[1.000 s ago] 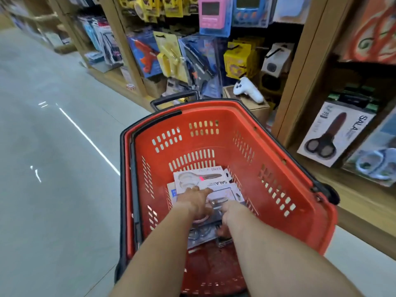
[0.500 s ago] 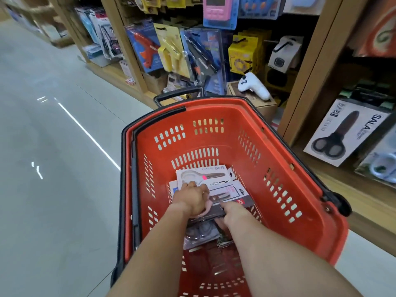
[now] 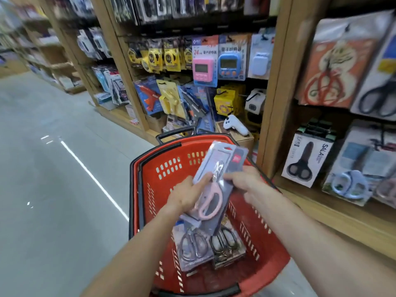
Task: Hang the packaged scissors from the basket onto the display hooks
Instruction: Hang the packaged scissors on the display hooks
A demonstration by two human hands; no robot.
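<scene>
1. The left hand [image 3: 188, 195] gripped a flat, clear-fronted grey card pack of pink-handled scissors [image 3: 211, 190] along its left edge, thumb across the front.
2. The right hand [image 3: 244, 179] closed on the same pack's right edge, so both hands held it tilted, its hang-hole end pointing to about 1 o'clock.
3. The pack was above the red perforated plastic shopping basket [image 3: 263, 254], clear of the basket's floor.
4. Inside the basket, at about 6 o'clock from the held pack, lay a pale card pack of silver-handled scissors [image 3: 192, 247].
5. Just beside it, at its 3 o'clock, lay a card pack of dark-handled scissors [image 3: 225, 243].
6. The wooden display shelving [image 3: 276, 93] stood at 3 o'clock from the basket.
7. On it hung a white "SALA" box with black-handled scissors [image 3: 304, 163], and at its 3 o'clock a pack of light-blue-handled scissors [image 3: 349, 183].
8. The grey shop floor [image 3: 53, 189] stretched away at 9 o'clock.
</scene>
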